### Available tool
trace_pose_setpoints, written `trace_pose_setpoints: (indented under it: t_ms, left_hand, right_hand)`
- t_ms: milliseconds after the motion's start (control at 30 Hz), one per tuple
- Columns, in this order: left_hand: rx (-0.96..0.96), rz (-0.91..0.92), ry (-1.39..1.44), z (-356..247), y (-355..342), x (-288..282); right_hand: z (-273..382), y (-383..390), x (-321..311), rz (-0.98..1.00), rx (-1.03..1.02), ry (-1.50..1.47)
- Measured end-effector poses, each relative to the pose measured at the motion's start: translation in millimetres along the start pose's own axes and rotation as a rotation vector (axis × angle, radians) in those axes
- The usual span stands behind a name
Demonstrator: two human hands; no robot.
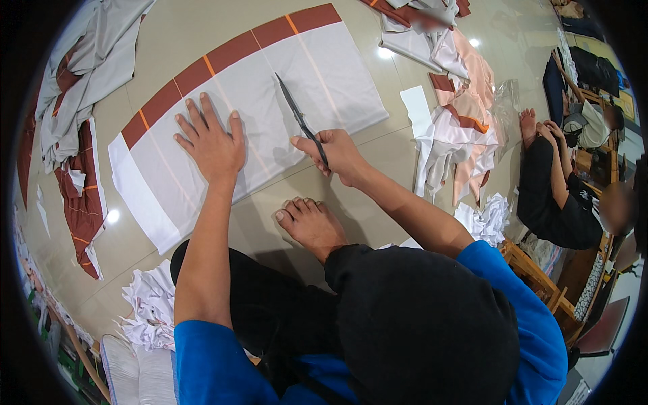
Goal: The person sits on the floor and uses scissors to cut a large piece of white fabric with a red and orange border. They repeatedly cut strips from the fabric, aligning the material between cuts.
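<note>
A long piece of pale fabric (290,115) lies flat on the floor, with a brown band crossed by orange stripes along its far edge. My left hand (214,145) rests palm down on its left half, fingers spread. In my right hand (337,156) is a pair of black scissors (295,106), gripped by the handles. The scissors' blades look closed and point away from me, over the fabric. Part of the fabric's near edge is hidden behind my left forearm.
Rumpled brown and grey cloth (84,169) lies at the left, and peach and white cloth (466,115) at the right. White scraps (152,304) are heaped beside me. My bare foot (312,223) is close to the fabric. Another person (557,189) sits at the right.
</note>
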State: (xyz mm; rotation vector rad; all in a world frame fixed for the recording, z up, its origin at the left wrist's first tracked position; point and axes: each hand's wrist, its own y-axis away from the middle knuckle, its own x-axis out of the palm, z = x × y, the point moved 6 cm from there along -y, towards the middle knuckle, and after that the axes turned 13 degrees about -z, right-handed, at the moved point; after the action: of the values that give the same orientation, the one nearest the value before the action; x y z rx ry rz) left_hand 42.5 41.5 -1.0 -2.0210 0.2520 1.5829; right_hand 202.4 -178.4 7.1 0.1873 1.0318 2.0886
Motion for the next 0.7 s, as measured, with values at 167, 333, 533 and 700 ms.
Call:
trace_pose_setpoints:
  t_ms: [167,333,533,700]
  left_hand:
    - [0.002,-0.005,0.007,1.0,0.9,-0.4]
    - [-0.001,0.002,0.01,-1.1,-0.8,-1.8]
    - [-0.002,0.007,0.012,-0.6,-0.4,-0.9]
    - [-0.004,0.002,0.024,-0.8,-0.9,-1.6]
  right_hand:
    - [9.9,5.0,0.7,0.023,0.038,0.024]
    - [13.2,7.7,-1.5,0.021,0.034,0.042]
    - [18.8,0.9,1.4,0.028,0.042,0.025]
    - [28.8,-2.6,5.1,0.04,0.03,0.018]
